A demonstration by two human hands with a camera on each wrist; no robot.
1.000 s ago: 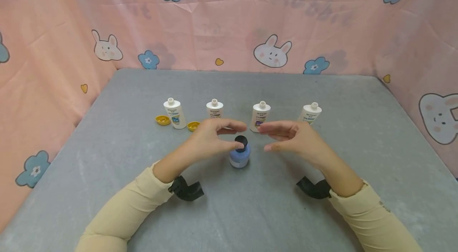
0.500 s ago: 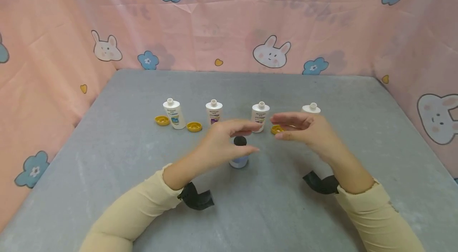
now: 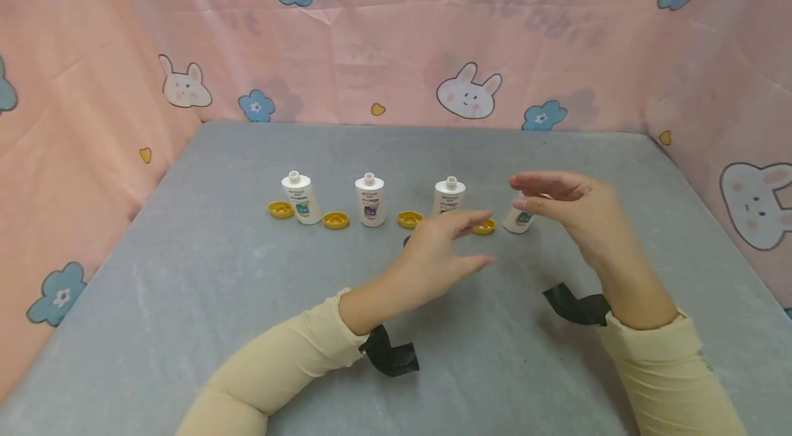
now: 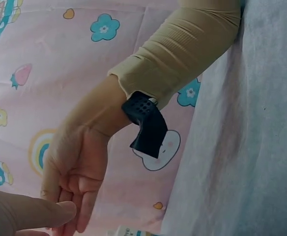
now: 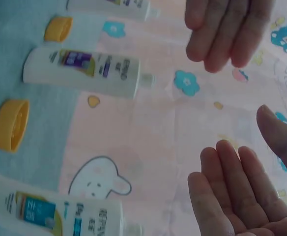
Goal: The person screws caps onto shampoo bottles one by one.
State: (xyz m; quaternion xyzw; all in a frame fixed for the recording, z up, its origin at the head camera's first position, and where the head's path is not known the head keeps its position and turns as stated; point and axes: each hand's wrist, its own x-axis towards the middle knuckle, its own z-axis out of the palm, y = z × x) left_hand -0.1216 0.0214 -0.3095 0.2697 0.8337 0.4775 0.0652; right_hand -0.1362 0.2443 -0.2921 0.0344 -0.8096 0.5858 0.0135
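Note:
My left hand (image 3: 436,257) hovers over the table with thumb and fingers apart, holding nothing. Behind it the blue bottle is hidden except for a sliver of its black cap (image 3: 406,241). Farther right, my right hand (image 3: 578,212) is raised in front of the rightmost white bottle (image 3: 518,219), covering its upper part. Its fingers are extended, with the thumb apart and nothing between them. In the right wrist view that bottle (image 5: 79,211) stands away from the fingertips (image 5: 224,152). Another white bottle (image 3: 449,194) is partly covered by my left hand.
Two more white bottles, a left one (image 3: 301,199) and a middle one (image 3: 370,201), stand upright with uncapped necks. Yellow caps lie between them, including one at the far left (image 3: 281,209) and another (image 3: 409,219) near the centre. A pink printed curtain (image 3: 383,30) surrounds the grey table (image 3: 155,298).
Both hands have moved right, the right hand also rising farther back. The left hand has passed across the blue bottle and now hides it. Bottles and caps stay put.

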